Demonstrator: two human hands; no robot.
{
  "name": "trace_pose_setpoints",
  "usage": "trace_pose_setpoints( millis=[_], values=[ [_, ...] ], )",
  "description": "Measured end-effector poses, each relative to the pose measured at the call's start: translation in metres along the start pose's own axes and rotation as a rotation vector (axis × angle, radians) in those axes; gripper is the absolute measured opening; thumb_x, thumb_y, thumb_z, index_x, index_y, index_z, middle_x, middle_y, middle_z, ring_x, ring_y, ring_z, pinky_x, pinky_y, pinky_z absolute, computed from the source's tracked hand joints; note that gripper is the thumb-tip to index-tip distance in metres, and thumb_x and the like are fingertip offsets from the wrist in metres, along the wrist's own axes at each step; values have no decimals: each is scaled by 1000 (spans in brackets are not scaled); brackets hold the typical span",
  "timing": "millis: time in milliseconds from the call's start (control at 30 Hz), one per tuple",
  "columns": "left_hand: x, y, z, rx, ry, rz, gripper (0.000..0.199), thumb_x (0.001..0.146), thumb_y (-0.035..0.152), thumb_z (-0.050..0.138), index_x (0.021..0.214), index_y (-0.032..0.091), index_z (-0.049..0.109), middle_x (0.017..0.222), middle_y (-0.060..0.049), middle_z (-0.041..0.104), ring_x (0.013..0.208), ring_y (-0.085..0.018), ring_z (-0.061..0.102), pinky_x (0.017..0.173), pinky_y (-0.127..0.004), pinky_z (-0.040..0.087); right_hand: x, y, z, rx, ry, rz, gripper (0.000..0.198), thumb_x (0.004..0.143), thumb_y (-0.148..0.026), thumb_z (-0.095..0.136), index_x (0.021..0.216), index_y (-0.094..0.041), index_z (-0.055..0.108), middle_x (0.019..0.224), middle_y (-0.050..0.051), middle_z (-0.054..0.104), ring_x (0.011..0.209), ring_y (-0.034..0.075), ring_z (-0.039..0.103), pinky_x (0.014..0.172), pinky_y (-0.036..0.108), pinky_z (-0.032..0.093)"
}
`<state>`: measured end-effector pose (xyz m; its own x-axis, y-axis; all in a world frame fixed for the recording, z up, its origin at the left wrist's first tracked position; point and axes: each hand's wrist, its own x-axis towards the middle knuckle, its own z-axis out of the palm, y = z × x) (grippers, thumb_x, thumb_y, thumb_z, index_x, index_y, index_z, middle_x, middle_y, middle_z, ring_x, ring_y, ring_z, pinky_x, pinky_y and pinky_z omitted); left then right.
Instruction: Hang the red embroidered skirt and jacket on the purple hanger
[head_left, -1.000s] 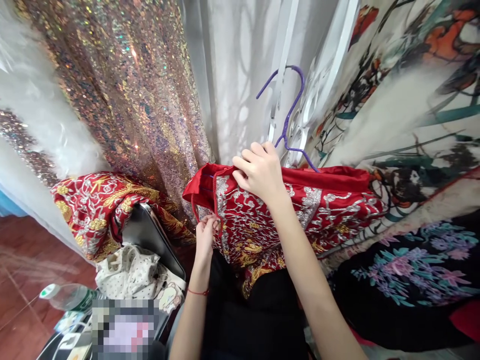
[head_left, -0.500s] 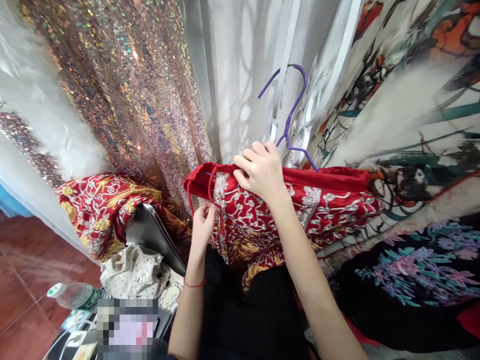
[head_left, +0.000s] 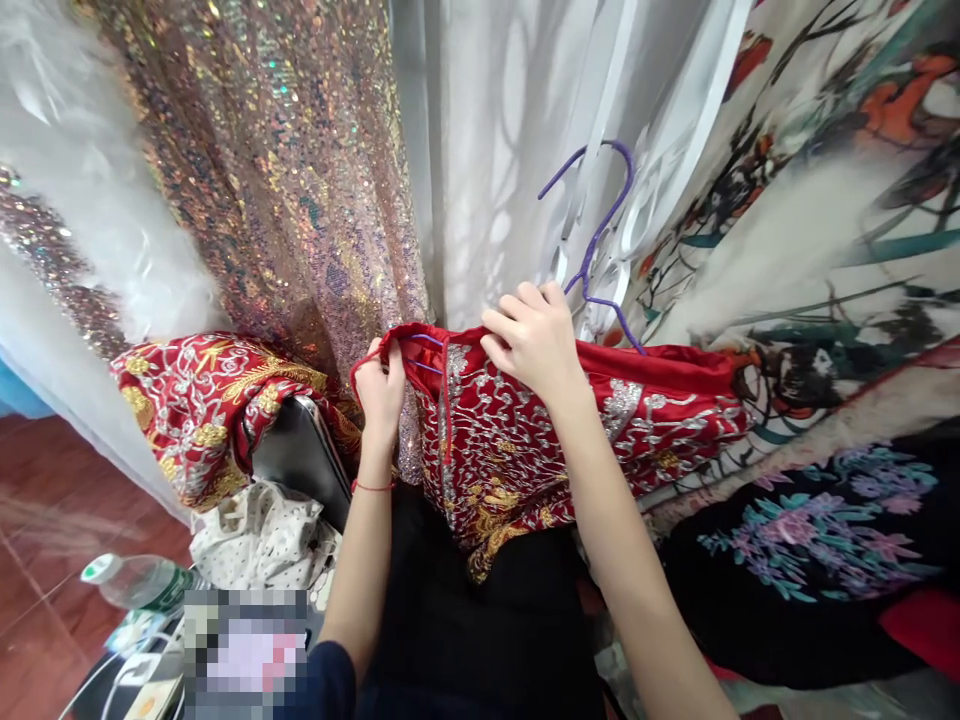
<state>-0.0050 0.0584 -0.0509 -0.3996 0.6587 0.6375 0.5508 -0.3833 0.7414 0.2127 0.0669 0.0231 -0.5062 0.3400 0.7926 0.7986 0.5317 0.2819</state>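
Note:
A red skirt-like garment (head_left: 510, 450) with silver and gold embroidery lies across my lap, its plain red waistband at the top. A purple hanger (head_left: 586, 270) is inside it, the hook rising above the waistband. My left hand (head_left: 381, 390) is closed on the waistband's left end and draws it out, so a gap opens where part of the hanger shows. Closed over the top edge near the middle is my right hand (head_left: 536, 345), its fingers reaching behind the cloth and partly hidden.
Another red embroidered cloth (head_left: 202, 410) drapes over a dark chair-like edge (head_left: 296, 450) at left. Below sit a spotted white cloth (head_left: 259, 535) and a plastic bottle (head_left: 142, 582). A sequin curtain (head_left: 300, 180) hangs behind; black floral fabric (head_left: 810, 530) lies at right.
My left hand has moved up and left from the red cord to the waistband's end, which is now pulled further open. The right hand keeps its grip. The view has shifted slightly.

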Motion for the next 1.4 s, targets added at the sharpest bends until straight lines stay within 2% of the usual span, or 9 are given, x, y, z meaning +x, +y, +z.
trace_pose_setpoints(
  millis=[167,333,533,600,767,900,1133,1267,1400],
  values=[
    [19,22,-7,76,-33,184,30,96,34,49,69,20,46,55,5,38,50,-10,34,54,-25,25,1,4,-5,8,-67,-46,26,96,-21,46,86,-19,70,77,5,60,82,21,42,79,37,31],
    [-10,56,-2,-12,7,331,25,96,25,49,71,20,48,63,3,47,59,-12,44,60,-25,36,-3,10,-14,44,-124,-66,27,99,-23,45,90,-18,70,78,6,61,82,20,42,80,37,33],
    [-15,48,-5,110,-18,585,10,88,27,62,81,21,65,111,-9,66,112,-25,56,98,-43,45,-4,16,-15,62,-124,-94,29,100,-22,42,92,-17,70,79,7,63,84,21,47,82,38,39],
    [0,37,-9,70,-127,563,14,91,32,60,87,22,69,122,-9,64,121,-27,54,104,-46,42,-5,16,-12,56,-115,-98,28,100,-22,43,93,-17,70,83,7,65,87,21,51,86,41,43],
    [27,27,-15,0,-495,521,28,90,48,65,97,20,65,107,-6,65,100,-20,61,95,-38,49,-21,4,-4,38,-51,-52,25,93,-12,46,88,-21,68,118,10,68,122,25,52,109,52,37],
    [22,34,-3,83,-499,542,44,77,57,77,96,21,59,99,-3,63,89,-18,58,84,-32,48,-39,-3,5,-93,62,99,26,93,-10,47,86,-23,68,139,8,62,135,25,45,110,52,33],
    [-1,45,17,160,-361,357,35,84,52,72,82,22,54,73,6,58,65,-11,51,65,-24,36,-64,-16,20,-201,473,414,11,93,-31,63,88,-27,72,120,9,70,115,27,56,97,49,38],
    [-6,46,16,154,-343,350,33,86,52,68,82,22,55,73,6,59,65,-11,50,66,-24,36,-101,-69,28,175,505,548,13,94,-30,62,87,-21,68,86,8,71,80,18,63,76,33,49],
    [-7,45,14,157,-337,352,34,86,53,68,81,22,55,72,6,59,63,-10,49,65,-24,36,-130,-132,48,818,290,1022,26,100,-38,48,96,-18,64,83,7,73,65,14,67,62,26,51]
  ],
)
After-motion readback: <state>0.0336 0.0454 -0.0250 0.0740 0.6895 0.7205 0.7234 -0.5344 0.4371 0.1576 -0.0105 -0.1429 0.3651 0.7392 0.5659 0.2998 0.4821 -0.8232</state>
